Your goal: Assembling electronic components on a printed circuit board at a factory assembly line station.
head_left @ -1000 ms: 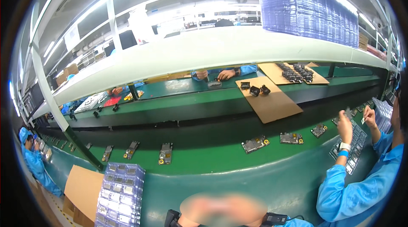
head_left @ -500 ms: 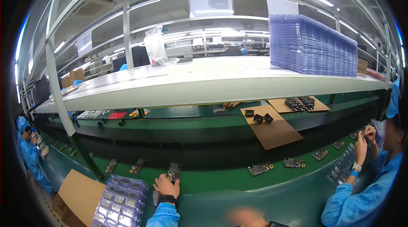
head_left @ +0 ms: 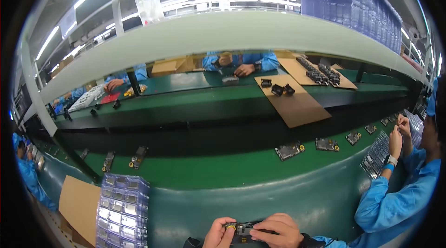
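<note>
Close in front of me, at the lower middle, both hands meet on a small dark circuit board (head_left: pixel 243 232) with a round yellow part at its left end. My left hand (head_left: pixel 217 235) grips that end, its thumb beside the yellow part. My right hand (head_left: pixel 281 230) has its fingers closed on the board's right side and upper edge; whether a smaller piece is under the fingertips cannot be made out. Left of my hands stands a clear plastic tray stack (head_left: pixel 123 211) with flat pieces in its pockets. Similar boards, one a dark board (head_left: pixel 138 157), lie on the green belt (head_left: pixel 209 164).
More boards (head_left: pixel 289 151) lie along the belt to the right. A co-worker in blue (head_left: pixel 395 201) sits there beside another tray (head_left: pixel 374 155). An open cardboard box (head_left: pixel 79 206) is at left. Overhead runs a white shelf (head_left: pixel 218 32); beyond the belt, cardboard (head_left: pixel 302 106) holds black parts.
My left hand has left the belt and come toward me with the board it was touching. My right hand, blurred before, has joined it on the board. The view has tilted downward.
</note>
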